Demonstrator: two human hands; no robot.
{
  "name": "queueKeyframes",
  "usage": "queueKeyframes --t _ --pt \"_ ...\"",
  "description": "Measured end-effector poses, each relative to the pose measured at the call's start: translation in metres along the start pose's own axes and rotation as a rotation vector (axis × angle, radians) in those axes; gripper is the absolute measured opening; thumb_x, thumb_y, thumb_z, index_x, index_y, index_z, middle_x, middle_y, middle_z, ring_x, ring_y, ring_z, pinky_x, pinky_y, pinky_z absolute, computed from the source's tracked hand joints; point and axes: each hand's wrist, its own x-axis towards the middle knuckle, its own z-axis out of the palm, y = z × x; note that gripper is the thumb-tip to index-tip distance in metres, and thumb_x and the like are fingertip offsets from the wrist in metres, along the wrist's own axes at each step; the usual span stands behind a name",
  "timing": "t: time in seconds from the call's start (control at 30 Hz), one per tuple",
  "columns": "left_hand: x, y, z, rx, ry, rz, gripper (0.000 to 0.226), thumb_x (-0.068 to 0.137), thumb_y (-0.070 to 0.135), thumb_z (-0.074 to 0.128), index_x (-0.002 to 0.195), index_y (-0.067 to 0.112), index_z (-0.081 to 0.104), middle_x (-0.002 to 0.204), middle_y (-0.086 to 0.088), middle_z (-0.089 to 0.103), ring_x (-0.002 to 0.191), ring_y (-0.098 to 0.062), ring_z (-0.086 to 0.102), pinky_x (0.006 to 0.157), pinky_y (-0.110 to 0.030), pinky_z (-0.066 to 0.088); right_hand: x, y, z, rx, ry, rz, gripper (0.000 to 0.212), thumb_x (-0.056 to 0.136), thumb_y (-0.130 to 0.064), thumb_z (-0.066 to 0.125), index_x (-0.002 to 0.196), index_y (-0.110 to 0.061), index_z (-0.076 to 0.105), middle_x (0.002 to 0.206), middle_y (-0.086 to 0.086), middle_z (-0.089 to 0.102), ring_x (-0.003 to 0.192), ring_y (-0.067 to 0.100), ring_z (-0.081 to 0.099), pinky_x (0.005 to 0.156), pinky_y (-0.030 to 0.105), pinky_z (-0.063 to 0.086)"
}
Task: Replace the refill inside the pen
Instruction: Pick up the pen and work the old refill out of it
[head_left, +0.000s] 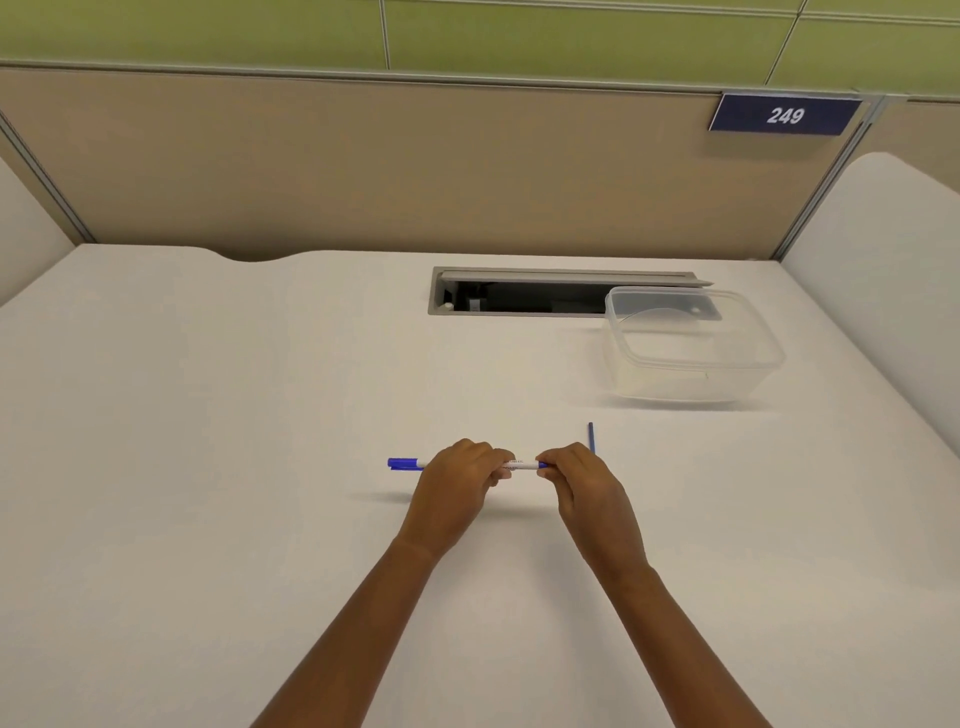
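Two hands meet just below the middle of the frame, and between them we see the pen (521, 464) held level, its shadow falling on the white desk (208, 415). The left hand (457, 480) curls its fingers round the barrel, and the blue cap (404, 463) sticks out past it toward the left of the frame. The right hand (579, 480) pinches the other, blue-tipped end, so only a short white stretch of barrel shows between the hands. A thin blue refill (591, 435) lies on the desk just beyond the right hand, pointing up the frame; we cannot tell whether they touch. Toward the upper right stands a clear plastic container (696, 384), overlapping the right end of a cable slot (519, 297). A dark plate (784, 115) reading 249 hangs on the partition.
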Motion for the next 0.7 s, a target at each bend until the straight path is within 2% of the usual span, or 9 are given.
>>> queueKeyframes --t 0.07,0.13,0.17,0.3,0.37,0.43,0.5,0.63,0.7 --pt "0.000 0.000 0.000 0.017 -0.001 -0.007 0.027 0.078 0.016 0.044 0.073 0.015 0.070 0.055 0.008 0.063 0.048 -0.011 0.054 0.057 -0.019 0.038 0.002 0.000 -0.001 -0.047 0.000 -0.029 0.024 0.086 -0.024 0.043 0.082 -0.011 0.062 0.072 0.002 0.062 0.071 0.015 0.045 0.056 0.026 0.042" --pt "-0.001 0.002 -0.001 0.040 0.012 -0.017 0.028 0.079 0.018 0.044 0.072 0.016 0.071 0.055 0.008 0.062 0.047 -0.011 0.053 0.048 -0.015 0.036 0.004 -0.002 -0.003 -0.100 -0.010 -0.049 0.023 0.085 -0.024 0.044 0.079 -0.011 0.063 0.069 0.002 0.060 0.061 0.013 0.048 0.045 0.023 0.040" --pt "0.000 0.002 -0.001 0.053 0.019 -0.018 0.028 0.080 0.019 0.044 0.072 0.017 0.071 0.055 0.008 0.062 0.047 -0.011 0.053 0.046 -0.018 0.039 0.005 -0.003 -0.004 -0.124 -0.017 -0.057 0.022 0.084 -0.023 0.045 0.077 -0.012 0.063 0.067 0.001 0.059 0.058 0.013 0.049 0.041 0.021 0.037" --pt "0.000 0.002 -0.003 0.115 0.033 -0.008 0.027 0.080 0.020 0.045 0.070 0.018 0.070 0.054 0.009 0.062 0.047 -0.012 0.052 0.049 -0.017 0.034 0.007 -0.005 -0.005 -0.124 -0.083 -0.059 0.018 0.081 -0.017 0.051 0.072 -0.010 0.065 0.061 0.003 0.055 0.055 0.018 0.051 0.038 0.024 0.033" --pt "-0.001 0.000 -0.003 0.135 0.031 0.002 0.026 0.080 0.019 0.045 0.070 0.017 0.069 0.054 0.007 0.061 0.047 -0.015 0.051 0.055 -0.022 0.031 0.009 -0.007 -0.005 -0.082 -0.154 -0.011 0.016 0.081 -0.012 0.052 0.076 -0.005 0.066 0.065 0.008 0.056 0.059 0.025 0.053 0.044 0.029 0.037" --pt "-0.002 -0.002 -0.004 0.184 0.015 0.018 0.025 0.081 0.018 0.045 0.071 0.017 0.068 0.055 0.006 0.060 0.048 -0.016 0.050 0.058 -0.023 0.028 0.012 -0.010 -0.006 -0.032 -0.252 0.072 0.019 0.089 -0.011 0.048 0.087 -0.003 0.065 0.074 0.010 0.053 0.068 0.023 0.048 0.057 0.036 0.039" --pt "-0.003 -0.002 -0.004 0.230 0.001 0.035 0.024 0.081 0.017 0.047 0.071 0.017 0.068 0.056 0.006 0.059 0.049 -0.016 0.050 0.058 -0.023 0.026 0.014 -0.012 -0.008 0.028 -0.333 0.143 0.020 0.091 -0.011 0.046 0.092 -0.004 0.065 0.079 0.005 0.049 0.074 0.020 0.045 0.066 0.034 0.037" --pt "-0.003 -0.004 -0.006 0.259 0.000 0.074 0.022 0.080 0.015 0.048 0.070 0.017 0.068 0.056 0.005 0.058 0.050 -0.017 0.050 0.059 -0.024 0.026 0.018 -0.014 -0.013 0.202 -0.435 0.272 0.020 0.086 -0.006 0.047 0.079 -0.005 0.066 0.075 0.004 0.053 0.075 0.023 0.052 0.073 0.038 0.047" --pt "-0.004 -0.005 -0.008 0.253 0.007 0.091 0.021 0.080 0.013 0.049 0.071 0.017 0.068 0.057 0.005 0.059 0.050 -0.017 0.050 0.059 -0.024 0.027 0.020 -0.015 -0.015 0.349 -0.488 0.373 0.027 0.086 -0.004 0.049 0.063 -0.012 0.063 0.064 0.001 0.052 0.062 0.016 0.050 0.062 0.029 0.049"
